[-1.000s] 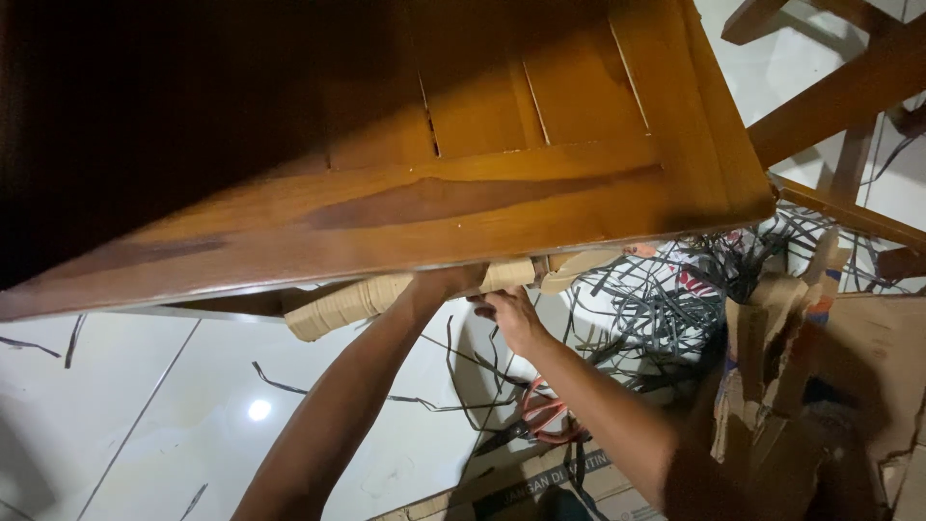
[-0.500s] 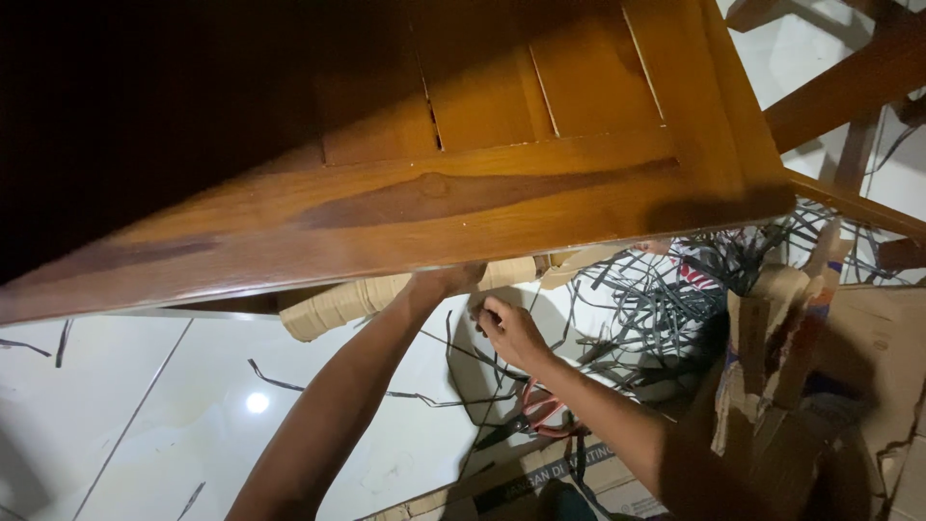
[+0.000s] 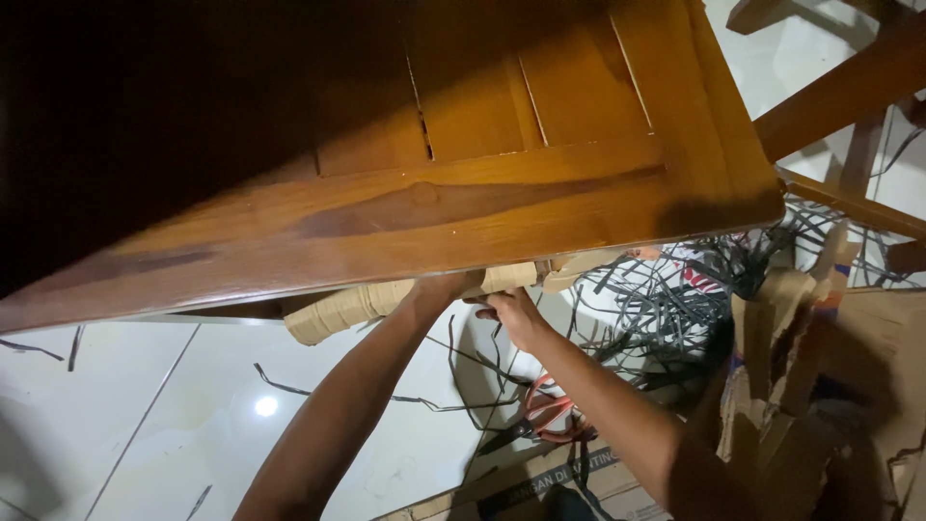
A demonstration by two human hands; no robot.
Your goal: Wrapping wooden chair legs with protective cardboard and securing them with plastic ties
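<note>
Both hands reach under the edge of the wooden tabletop (image 3: 405, 207) filling the upper frame, working the cardboard wrapping (image 3: 357, 304) on its leg, centre frame. Left hand (image 3: 446, 285) and right hand (image 3: 511, 311) touch it; each grip's closure is hidden.

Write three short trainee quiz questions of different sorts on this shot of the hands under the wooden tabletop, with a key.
1. True or false: both hands reach under the edge of the wooden tabletop.
2. What wraps the table leg that the left hand grips?
A. corrugated cardboard
B. blue cloth
C. clear film
3. Fill in: the red-handled scissors lie on the ____ , below the right forearm.

Key
1. True: the left hand is around the wrapped leg, and the right hand is against it just beside.
2. A
3. Floor, white and tiled, among dark plastic straps and torn cardboard.
</note>
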